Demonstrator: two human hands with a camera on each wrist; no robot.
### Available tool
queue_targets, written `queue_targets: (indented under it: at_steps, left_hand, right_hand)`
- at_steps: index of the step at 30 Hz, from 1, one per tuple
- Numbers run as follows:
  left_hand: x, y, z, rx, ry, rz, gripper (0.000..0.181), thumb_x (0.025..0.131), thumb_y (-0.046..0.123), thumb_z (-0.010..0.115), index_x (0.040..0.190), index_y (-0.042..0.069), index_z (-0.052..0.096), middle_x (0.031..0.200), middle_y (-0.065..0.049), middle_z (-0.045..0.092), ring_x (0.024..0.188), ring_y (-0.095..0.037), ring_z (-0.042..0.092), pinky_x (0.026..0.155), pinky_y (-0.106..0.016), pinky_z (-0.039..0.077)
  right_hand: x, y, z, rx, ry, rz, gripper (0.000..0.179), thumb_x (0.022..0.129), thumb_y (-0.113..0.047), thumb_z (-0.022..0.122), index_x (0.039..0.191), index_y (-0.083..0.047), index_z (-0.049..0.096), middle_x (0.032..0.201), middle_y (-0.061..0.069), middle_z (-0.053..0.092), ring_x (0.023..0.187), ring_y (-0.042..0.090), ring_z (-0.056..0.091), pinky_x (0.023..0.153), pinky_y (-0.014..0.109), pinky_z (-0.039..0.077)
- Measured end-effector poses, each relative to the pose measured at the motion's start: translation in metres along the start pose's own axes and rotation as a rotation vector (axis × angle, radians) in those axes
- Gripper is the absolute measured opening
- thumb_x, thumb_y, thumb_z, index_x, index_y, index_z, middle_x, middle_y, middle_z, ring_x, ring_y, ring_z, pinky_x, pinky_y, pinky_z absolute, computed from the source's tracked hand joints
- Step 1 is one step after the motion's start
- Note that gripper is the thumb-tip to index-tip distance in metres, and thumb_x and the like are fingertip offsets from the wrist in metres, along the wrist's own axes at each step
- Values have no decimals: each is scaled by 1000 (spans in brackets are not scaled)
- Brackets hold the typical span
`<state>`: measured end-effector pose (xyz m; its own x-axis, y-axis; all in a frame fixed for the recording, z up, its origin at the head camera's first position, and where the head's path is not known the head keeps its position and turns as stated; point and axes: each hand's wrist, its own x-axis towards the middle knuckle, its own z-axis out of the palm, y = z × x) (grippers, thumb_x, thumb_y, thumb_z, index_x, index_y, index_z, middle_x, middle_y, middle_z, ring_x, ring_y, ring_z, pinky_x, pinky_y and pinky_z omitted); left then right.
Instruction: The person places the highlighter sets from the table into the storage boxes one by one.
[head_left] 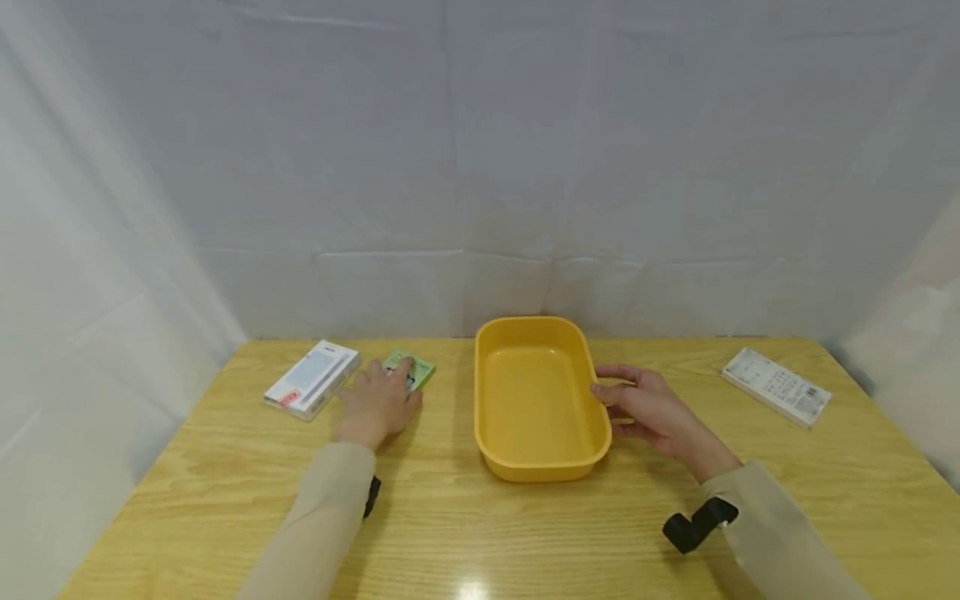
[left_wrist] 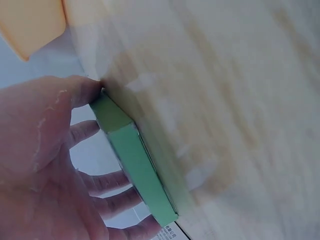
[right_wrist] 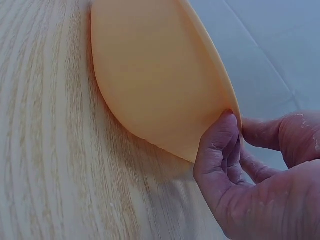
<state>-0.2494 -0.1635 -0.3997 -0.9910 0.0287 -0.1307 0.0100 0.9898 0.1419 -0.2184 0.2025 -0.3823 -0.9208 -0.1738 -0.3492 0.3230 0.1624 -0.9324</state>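
A small flat green box (head_left: 422, 372) lies on the table left of the middle. From above, my left hand (head_left: 378, 402) grips it; the left wrist view shows the thumb at one corner of the green box (left_wrist: 142, 172) and the other fingers along its far side. Beside that hand is a white and pale-blue box (head_left: 313, 377) with a red patch. My right hand (head_left: 656, 410) holds the right side of a deep yellow plastic tray (head_left: 542, 467). In the right wrist view its thumb and fingers pinch the rim of the tray (right_wrist: 155, 75).
A white printed box (head_left: 777, 387) lies flat at the table's far right. The wooden table (head_left: 450, 542) ends at the back against a pale hanging sheet (head_left: 375, 167), which also closes off both sides. A black wrist mount (head_left: 699, 525) sticks out from the right sleeve.
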Motion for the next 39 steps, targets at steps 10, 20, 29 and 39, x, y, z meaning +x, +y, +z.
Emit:
queue_targets:
  at_steps: [10, 20, 29, 39]
  left_hand:
    - [2, 2, -5, -49, -41, -32, 67, 101, 44, 56, 159, 22, 31, 148, -37, 36, 126, -53, 45, 97, -82, 37]
    - [-2, 5, -9, -61, -60, -39, 67, 100, 46, 58, 158, 24, 30, 145, -35, 38, 129, -56, 43, 98, -85, 33]
    - [-5, 10, -17, -101, -105, -70, 67, 99, 48, 59, 155, 25, 31, 140, -34, 38, 131, -62, 36, 90, -79, 43]
    - [-9, 12, -20, -104, -102, -115, 70, 99, 47, 61, 157, 26, 30, 141, -36, 37, 125, -62, 41, 72, -64, 48]
  right_hand:
    - [3, 2, -7, 110, -82, 5, 62, 102, -18, 60, 155, 0, 34, 110, 1, 73, 96, 15, 72, 78, 31, 62]
    - [6, 4, -14, 259, -125, 73, 55, 100, -12, 63, 149, -3, 40, 105, 0, 70, 95, 16, 68, 80, 31, 62]
    - [6, 4, -17, 297, -172, 91, 52, 101, -12, 61, 148, -6, 40, 107, 1, 71, 97, 16, 70, 81, 33, 63]
    - [10, 4, -12, 275, -148, 99, 57, 101, -13, 61, 152, -4, 36, 108, 2, 70, 98, 17, 70, 83, 34, 62]
